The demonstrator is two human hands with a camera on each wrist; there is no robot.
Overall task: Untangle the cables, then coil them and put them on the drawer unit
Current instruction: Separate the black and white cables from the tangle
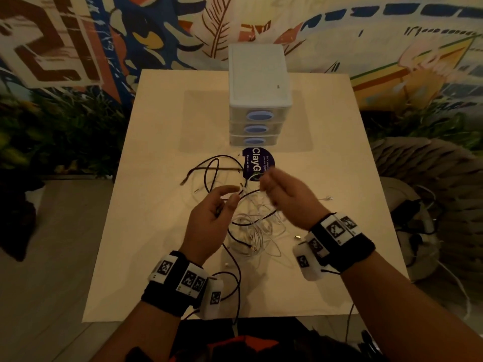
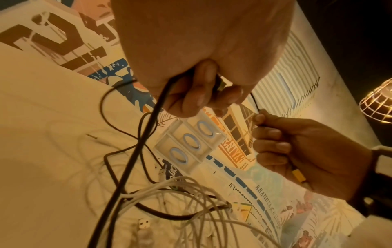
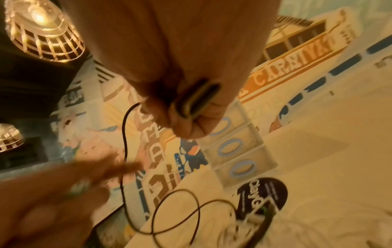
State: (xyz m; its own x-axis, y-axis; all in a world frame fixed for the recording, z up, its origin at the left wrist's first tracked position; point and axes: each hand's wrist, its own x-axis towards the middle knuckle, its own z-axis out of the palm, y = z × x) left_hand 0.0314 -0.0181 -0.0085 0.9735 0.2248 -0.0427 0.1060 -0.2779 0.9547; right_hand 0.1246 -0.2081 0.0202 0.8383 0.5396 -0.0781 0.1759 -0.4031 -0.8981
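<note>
Both hands pinch black cable above mid-table tangle.

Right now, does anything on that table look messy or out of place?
Yes: black cables and white cables lie knotted in a heap on the table, one black cable trailing over its near edge. The drawer unit looks tidy.

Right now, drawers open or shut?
Shut: all three fronts of the drawer unit sit flush, stacked in line, in every view.
</note>
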